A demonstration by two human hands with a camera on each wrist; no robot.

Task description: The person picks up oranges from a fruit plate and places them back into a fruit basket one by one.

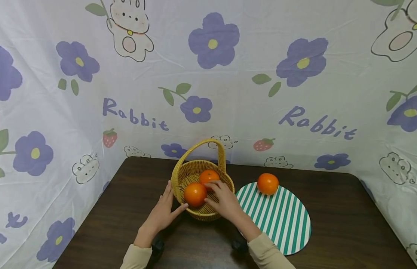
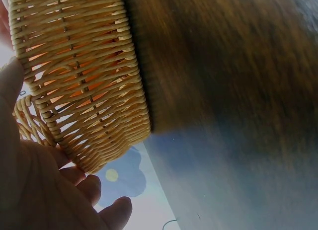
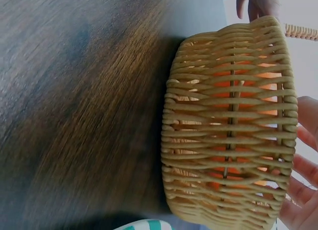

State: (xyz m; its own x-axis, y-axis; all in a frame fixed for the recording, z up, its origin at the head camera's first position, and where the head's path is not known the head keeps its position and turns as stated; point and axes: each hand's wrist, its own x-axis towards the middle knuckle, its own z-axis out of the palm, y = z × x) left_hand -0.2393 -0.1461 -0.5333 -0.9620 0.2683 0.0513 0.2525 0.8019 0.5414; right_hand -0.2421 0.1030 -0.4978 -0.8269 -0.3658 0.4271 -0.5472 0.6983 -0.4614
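A yellow wicker basket (image 1: 203,215) with a tall arched handle stands on the table, two oranges inside it. One orange (image 1: 195,194) lies toward the front; another orange (image 1: 209,176) sits behind it, partly covered by fingers. My left hand (image 1: 162,213) rests along the basket's left side, fingers extended and thumb at the front rim. Over the right rim reaches my right hand (image 1: 226,201), fingers loosely bent beside the oranges. Whether its fingertips touch an orange is hard to tell. Through the weave in the right wrist view, orange colour shows behind the basket wall (image 3: 228,125).
Right of the basket lies an oval green-and-white striped placemat (image 1: 284,220), with a third orange (image 1: 267,184) at its far edge. The dark wooden table (image 1: 343,216) meets a patterned cloth backdrop (image 1: 242,97) behind and at both sides.
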